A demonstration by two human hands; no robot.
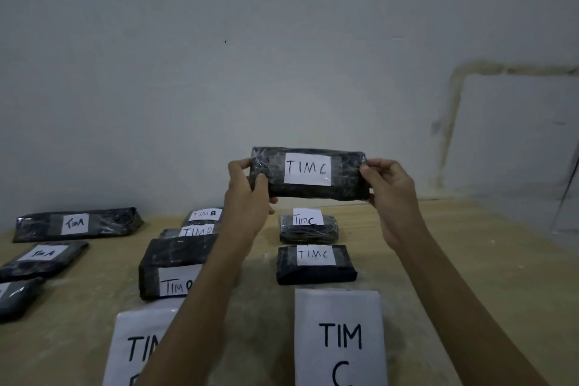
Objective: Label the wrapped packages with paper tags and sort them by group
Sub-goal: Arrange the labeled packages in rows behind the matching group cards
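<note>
Both hands hold a wrapped package [347,180] by its ends, the left hand [247,194] curled round one end and the right hand [388,194] pinching the other. It is lifted above the table [470,260], and its tag [307,168] reads "TIM C". Below it two C packages [316,263] lie in a column behind the C sheet [340,338], with the B packages [175,263] just to the left. The risk from here is probably a careless set-down. The glossy wrap could slip from an ends-only hold, or the package could land askew beside the B column and muddle the groups.
</note>
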